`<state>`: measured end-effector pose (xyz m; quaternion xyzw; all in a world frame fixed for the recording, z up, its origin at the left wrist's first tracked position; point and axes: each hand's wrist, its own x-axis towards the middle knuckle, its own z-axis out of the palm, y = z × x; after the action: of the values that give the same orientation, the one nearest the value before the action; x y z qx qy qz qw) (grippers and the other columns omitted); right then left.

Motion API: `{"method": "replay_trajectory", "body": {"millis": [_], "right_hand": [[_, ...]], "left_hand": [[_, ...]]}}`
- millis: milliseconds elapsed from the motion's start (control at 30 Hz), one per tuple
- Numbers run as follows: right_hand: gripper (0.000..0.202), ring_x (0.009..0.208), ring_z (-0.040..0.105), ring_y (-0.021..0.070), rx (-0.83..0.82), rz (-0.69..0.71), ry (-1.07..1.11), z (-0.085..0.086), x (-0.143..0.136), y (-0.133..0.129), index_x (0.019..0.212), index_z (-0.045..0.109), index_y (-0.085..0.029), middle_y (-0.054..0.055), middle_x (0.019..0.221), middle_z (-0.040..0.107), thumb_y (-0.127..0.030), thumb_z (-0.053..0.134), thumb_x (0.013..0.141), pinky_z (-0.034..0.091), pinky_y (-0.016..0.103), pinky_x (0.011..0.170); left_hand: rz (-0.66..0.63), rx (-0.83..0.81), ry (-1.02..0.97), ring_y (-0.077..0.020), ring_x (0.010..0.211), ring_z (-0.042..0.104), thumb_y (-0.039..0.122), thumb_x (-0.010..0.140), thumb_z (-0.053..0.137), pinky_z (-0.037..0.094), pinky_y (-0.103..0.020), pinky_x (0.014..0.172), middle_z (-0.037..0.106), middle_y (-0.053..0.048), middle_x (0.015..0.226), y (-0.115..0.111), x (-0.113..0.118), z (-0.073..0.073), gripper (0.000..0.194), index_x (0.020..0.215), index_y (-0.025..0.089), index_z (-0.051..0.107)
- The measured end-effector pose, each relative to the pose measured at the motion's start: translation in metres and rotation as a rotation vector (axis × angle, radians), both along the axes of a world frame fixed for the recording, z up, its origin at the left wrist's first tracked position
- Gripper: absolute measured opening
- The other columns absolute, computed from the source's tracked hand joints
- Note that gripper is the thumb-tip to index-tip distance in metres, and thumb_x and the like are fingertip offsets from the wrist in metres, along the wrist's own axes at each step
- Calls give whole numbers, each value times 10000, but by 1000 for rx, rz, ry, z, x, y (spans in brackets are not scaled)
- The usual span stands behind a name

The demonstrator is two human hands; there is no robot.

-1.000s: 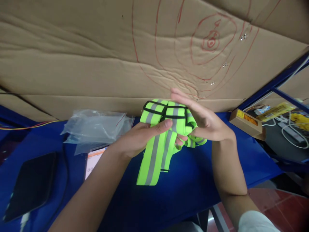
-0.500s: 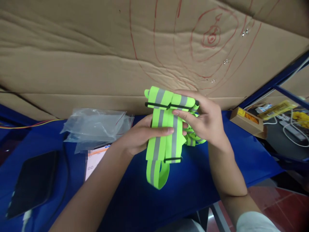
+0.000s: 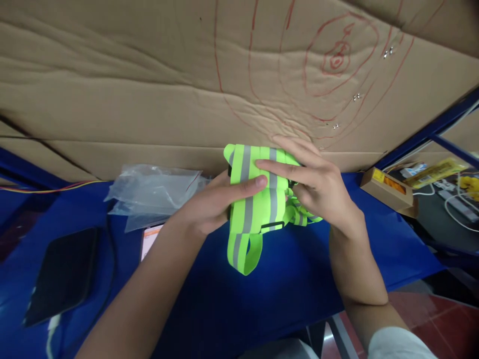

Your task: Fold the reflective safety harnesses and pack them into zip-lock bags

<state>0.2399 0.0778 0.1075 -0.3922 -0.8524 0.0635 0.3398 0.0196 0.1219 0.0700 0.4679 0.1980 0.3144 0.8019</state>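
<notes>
A folded bundle of reflective strap (image 3: 247, 214), neon green with grey stripes and black buckles, is in front of me, with a loop hanging from its lower end. My left hand (image 3: 213, 204) grips it from the left, thumb across the front and the other fingers hidden behind. At the bundle's upper right, my right hand (image 3: 318, 177) holds the folded top, one finger lying across the front face. Its thumb is mostly hidden. More crumpled green strap (image 3: 299, 214) shows below the right hand.
Clear plastic bags (image 3: 153, 189) lie on the blue table (image 3: 292, 279), left of the hands. A phone (image 3: 149, 239) with a lit screen and a dark tablet-like device (image 3: 63, 274) with a white cable are nearby. A small cardboard box (image 3: 387, 192) stands right; a cardboard wall (image 3: 149, 114) rises behind.
The top of the bundle with its black buckles has been folded over, so those buckles no longer show across the front. My right hand's fingers have shifted onto the folded top.
</notes>
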Motion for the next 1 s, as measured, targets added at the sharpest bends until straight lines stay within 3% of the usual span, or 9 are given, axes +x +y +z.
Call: {"method": "replay_trajectory", "body": {"millis": [100, 200, 300, 400, 533, 667, 767, 867, 1000], "right_hand": [[533, 1612, 287, 302, -213, 99, 25, 11, 8, -3, 1430, 654, -366, -50, 1696, 375, -251, 721, 914, 291, 506, 1326], [630, 1563, 383, 320, -286, 72, 277, 13, 13, -1, 1445, 624, -352, -2, 1641, 467, -511, 800, 861, 449, 513, 1221], [573, 1264, 661, 283, -424, 29, 357, 6, 10, 5, 1360, 685, -307, 34, 1360, 700, -548, 802, 853, 612, 432, 995], [458, 924, 728, 210, -526, 13, 341, -2, 0, 10, 1201, 764, -240, 20, 1080, 773, -470, 854, 815, 626, 321, 779], [389, 933, 730, 205, -386, -79, 361, -5, -9, 11, 1133, 775, -186, 30, 1085, 779, -354, 874, 797, 601, 311, 820], [337, 1052, 748, 233, -241, -131, 351, -5, -14, 5, 1138, 786, -186, 40, 1123, 792, -230, 850, 810, 585, 363, 987], [325, 1090, 749, 233, -129, -175, 359, -5, -18, 0, 1136, 795, -203, 30, 1134, 794, -171, 834, 815, 584, 364, 1027], [320, 1136, 738, 241, -38, -211, 370, -6, -18, 0, 1142, 794, -232, 14, 1163, 786, -166, 817, 830, 582, 395, 1064], [338, 1197, 715, 280, 21, -255, 443, -10, -14, 8, 1199, 756, -234, 21, 1218, 762, -236, 791, 863, 608, 473, 1052]], "left_hand": [[23, -42, 36, -358, 1022, 775, 347, 743, 928, 648, -394, 791, 803, -107, 1103, 0, 1, 3, 475, 1160, 198, 754], [45, -29, 92, -374, 1041, 764, 254, 676, 959, 642, -407, 811, 804, -120, 1087, -2, 3, 2, 567, 1191, 170, 738], [21, 16, 137, -349, 1080, 752, 186, 643, 964, 633, -365, 820, 803, -96, 1096, -4, 5, -2, 711, 1302, 197, 699], [44, 33, 167, -310, 1021, 762, 172, 618, 970, 624, -306, 763, 801, -71, 1062, -5, 6, -7, 698, 1267, 214, 716], [88, 45, 143, -269, 926, 759, 224, 603, 983, 611, -281, 727, 792, -66, 999, -2, 10, -15, 506, 1060, 183, 769], [2, -20, 76, -294, 967, 767, 270, 631, 978, 636, -356, 810, 798, -68, 1029, 4, 19, -27, 510, 1091, 192, 773], [-72, -38, 29, -282, 1017, 768, 249, 652, 971, 633, -358, 880, 807, -57, 1048, 6, 26, -37, 495, 1110, 210, 787], [-132, -113, -21, -251, 986, 778, 219, 642, 973, 628, -332, 902, 819, -48, 1032, 2, 31, -43, 461, 1072, 215, 804], [-180, -271, -131, -253, 941, 786, 305, 697, 939, 643, -355, 878, 822, -55, 1057, -11, 38, -42, 411, 1072, 204, 804]]}}
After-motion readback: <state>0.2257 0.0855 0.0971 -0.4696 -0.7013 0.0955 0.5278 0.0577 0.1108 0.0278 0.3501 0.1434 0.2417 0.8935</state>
